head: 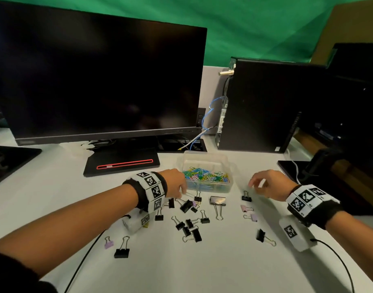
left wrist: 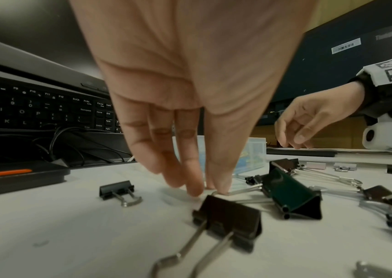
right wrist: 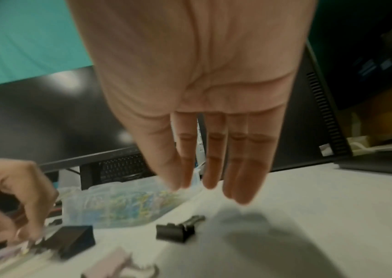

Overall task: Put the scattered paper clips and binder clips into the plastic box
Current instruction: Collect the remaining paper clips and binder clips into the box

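Note:
A clear plastic box point(head: 204, 155) holding coloured paper clips stands mid-table, beyond a scatter of several black binder clips point(head: 189, 224). My left hand point(head: 181, 195) reaches down just left of the box's near corner. In the left wrist view its thumb and fingertips point(left wrist: 222, 185) close together on the wire handle of a black binder clip point(left wrist: 289, 197) lying on the table. My right hand point(head: 254, 183) hovers right of the box with fingers loosely extended and holding nothing. A small black binder clip point(right wrist: 174, 232) lies below it. The paper clips show only inside the box.
A big silver-faced binder clip point(head: 217, 200) and pale purple clips point(head: 244, 208) lie among the black ones. A monitor point(head: 96, 81) with its stand base point(head: 122, 163) is behind, a PC tower point(head: 265, 106) at the back right, a keyboard point(left wrist: 35, 109) under the monitor. Wrist cables trail across the near table.

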The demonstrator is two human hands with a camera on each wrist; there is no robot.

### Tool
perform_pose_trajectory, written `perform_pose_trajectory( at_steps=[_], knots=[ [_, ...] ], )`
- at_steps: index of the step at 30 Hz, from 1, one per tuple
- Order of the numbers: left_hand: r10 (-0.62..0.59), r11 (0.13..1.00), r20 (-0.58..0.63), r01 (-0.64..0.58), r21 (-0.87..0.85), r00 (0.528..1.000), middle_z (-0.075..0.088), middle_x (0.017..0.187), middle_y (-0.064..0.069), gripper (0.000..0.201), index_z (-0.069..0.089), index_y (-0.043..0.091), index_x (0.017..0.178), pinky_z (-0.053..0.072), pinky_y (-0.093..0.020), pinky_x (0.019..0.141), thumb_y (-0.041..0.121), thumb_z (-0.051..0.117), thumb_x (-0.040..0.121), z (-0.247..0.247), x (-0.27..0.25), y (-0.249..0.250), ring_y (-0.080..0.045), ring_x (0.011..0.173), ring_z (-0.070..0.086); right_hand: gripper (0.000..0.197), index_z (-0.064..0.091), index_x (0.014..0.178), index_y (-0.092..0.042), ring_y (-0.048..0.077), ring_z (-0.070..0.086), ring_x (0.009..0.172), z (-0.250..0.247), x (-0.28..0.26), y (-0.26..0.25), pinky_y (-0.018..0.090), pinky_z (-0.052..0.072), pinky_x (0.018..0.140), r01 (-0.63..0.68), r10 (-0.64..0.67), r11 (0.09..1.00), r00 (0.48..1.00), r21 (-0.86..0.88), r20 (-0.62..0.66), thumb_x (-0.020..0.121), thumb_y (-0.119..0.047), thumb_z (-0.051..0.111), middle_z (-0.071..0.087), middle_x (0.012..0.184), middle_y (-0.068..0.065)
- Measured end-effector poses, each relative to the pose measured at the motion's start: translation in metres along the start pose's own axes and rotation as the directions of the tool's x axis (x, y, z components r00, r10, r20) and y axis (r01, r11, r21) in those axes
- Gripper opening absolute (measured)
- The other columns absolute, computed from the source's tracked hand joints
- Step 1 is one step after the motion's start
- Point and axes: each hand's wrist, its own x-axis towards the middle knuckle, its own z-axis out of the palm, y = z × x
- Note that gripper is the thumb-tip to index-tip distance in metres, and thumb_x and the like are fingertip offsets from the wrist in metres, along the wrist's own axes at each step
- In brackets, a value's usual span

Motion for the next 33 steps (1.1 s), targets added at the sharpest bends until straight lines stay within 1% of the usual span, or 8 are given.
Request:
perform_pose_trajectory(
  at_steps=[5,11,14,18,21,24,28,33],
  knots=[
    [0.001,1.0,0.043,-0.002,0.018,0.999,0.071,0.104,-0.006,0.017,0.072,0.009,0.098,0.051,-0.03,0.086,0.013,0.062,0.085,0.0,0.004,0.002,-0.012,0.084,0.056,0.032,0.061,0.106,-0.028,0.004,0.049,0.071,0.015,-0.011,-0.005,0.015,0.037,0.064,-0.056,0.08,0.991,0.976,-0.123,0.203,0.077,-0.036,0.07,0.057,0.091,-0.006],
    [-0.029,0.999,0.087,0.027,0.026,0.996,0.07,0.105,-0.008,0.019,0.07,0.006,0.096,0.046,-0.026,0.079,0.021,0.065,0.085,0.007,0.006,0.0,-0.013,0.084,0.052,0.019,0.06,0.093,-0.025,-0.006,0.056,0.048,0.03,-0.015,-0.033,0.005,0.04,0.053,0.051,-0.056,0.998,0.956,0.027,0.287,0.078,-0.023,0.071,0.059,0.076,-0.011],
    [-0.04,0.999,0.083,0.039,0.015,0.996,0.069,0.102,-0.009,0.016,0.068,0.008,0.086,0.043,-0.024,0.072,0.023,0.065,0.085,0.01,0.006,-0.004,-0.015,0.083,0.054,0.016,0.061,0.09,-0.029,-0.002,0.058,0.052,0.032,-0.013,-0.049,0.009,0.042,0.061,0.115,-0.134,0.991,0.931,0.075,0.34,0.08,-0.02,0.069,0.062,0.062,-0.022],
    [-0.048,0.999,0.054,0.049,-0.014,0.997,0.065,0.091,-0.005,0.009,0.065,0.012,0.084,0.038,-0.016,0.06,0.019,0.061,0.086,0.01,0.003,-0.005,-0.014,0.082,0.053,0.027,0.063,0.108,-0.021,-0.006,0.046,0.066,0.031,-0.004,-0.069,0.007,0.036,0.062,0.197,-0.2,0.98,0.969,0.035,0.143,0.081,-0.017,0.066,0.057,0.095,-0.01],
    [-0.059,0.995,-0.009,0.058,-0.078,0.998,0.059,0.087,0.0,0.006,0.063,0.015,0.087,0.043,-0.022,0.07,0.016,0.057,0.087,0.002,-0.001,-0.005,-0.014,0.082,0.053,0.045,0.053,0.126,-0.019,0.001,0.047,0.077,0.035,-0.001,-0.078,0.011,0.034,0.074,0.244,-0.234,0.969,0.958,-0.04,0.167,0.083,-0.019,0.065,0.053,0.116,-0.001],
    [-0.078,0.982,-0.113,0.057,-0.181,0.99,0.058,0.089,0.001,0.013,0.06,0.014,0.092,0.045,-0.023,0.07,0.01,0.049,0.09,-0.012,-0.002,-0.003,-0.014,0.08,0.053,0.045,0.055,0.124,-0.023,0.01,0.053,0.098,0.044,0.001,-0.079,0.014,0.037,0.082,0.277,-0.266,0.96,0.943,-0.03,0.2,0.081,-0.021,0.066,0.058,0.121,-0.002],
    [-0.112,0.962,-0.258,0.039,-0.271,0.96,0.063,0.095,-0.004,0.022,0.062,0.005,0.103,0.049,-0.023,0.068,0.008,0.045,0.091,-0.025,0.006,0.004,-0.018,0.085,0.06,0.044,0.055,0.123,-0.026,0.011,0.057,0.081,0.039,-0.002,-0.083,0.016,0.044,0.075,0.238,-0.249,0.968,0.94,0.073,0.234,0.081,-0.017,0.067,0.054,0.103,-0.009],
    [-0.188,0.93,-0.283,0.078,-0.359,0.941,0.065,0.114,-0.012,0.023,0.063,0.006,0.107,0.05,-0.033,0.087,0.007,0.046,0.092,-0.03,0.024,0.008,-0.028,0.105,0.061,0.041,0.057,0.119,-0.027,0.002,0.051,0.071,0.019,-0.005,-0.074,0.017,0.043,0.074,0.166,-0.172,0.985,0.951,0.047,0.258,0.081,-0.021,0.069,0.055,0.094,-0.011]
  ],
)
